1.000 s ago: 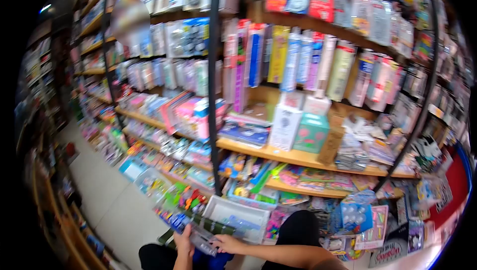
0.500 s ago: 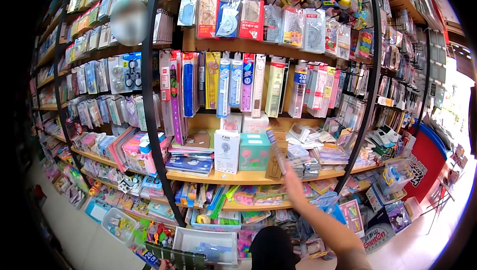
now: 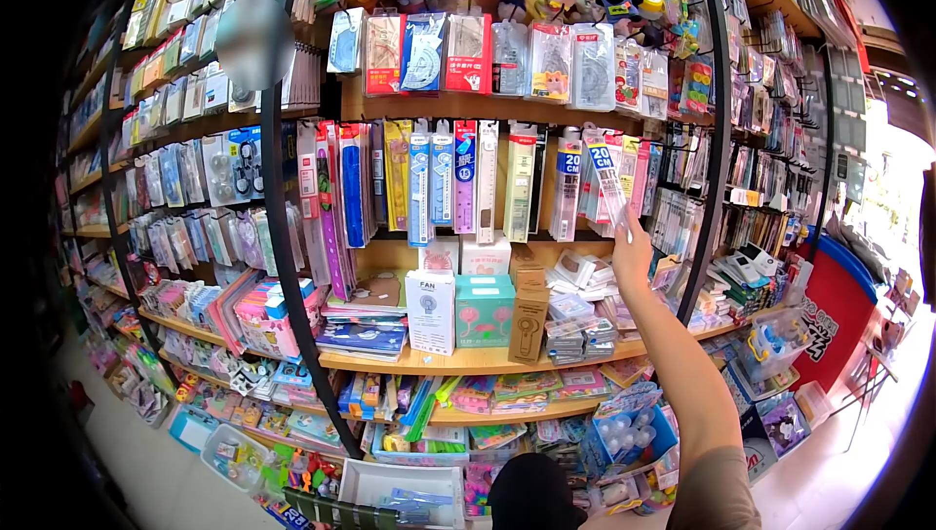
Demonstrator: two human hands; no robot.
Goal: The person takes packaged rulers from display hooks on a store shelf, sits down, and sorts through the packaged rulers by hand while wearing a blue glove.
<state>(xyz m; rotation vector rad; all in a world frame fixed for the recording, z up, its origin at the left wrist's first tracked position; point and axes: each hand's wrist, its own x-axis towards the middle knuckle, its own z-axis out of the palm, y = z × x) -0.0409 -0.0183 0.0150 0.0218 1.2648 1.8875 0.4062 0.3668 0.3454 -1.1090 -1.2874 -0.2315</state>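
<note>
20 CM ruler pack (image 3: 606,172): held kinda upright, top tipped left
right hand (image 3: 633,254): wrapped round its bottom end
left hand: can't be seen

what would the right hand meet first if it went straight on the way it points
Probably the hanging packs just behind the 20 CM pack that the right hand holds, though depth is unclear.
</note>
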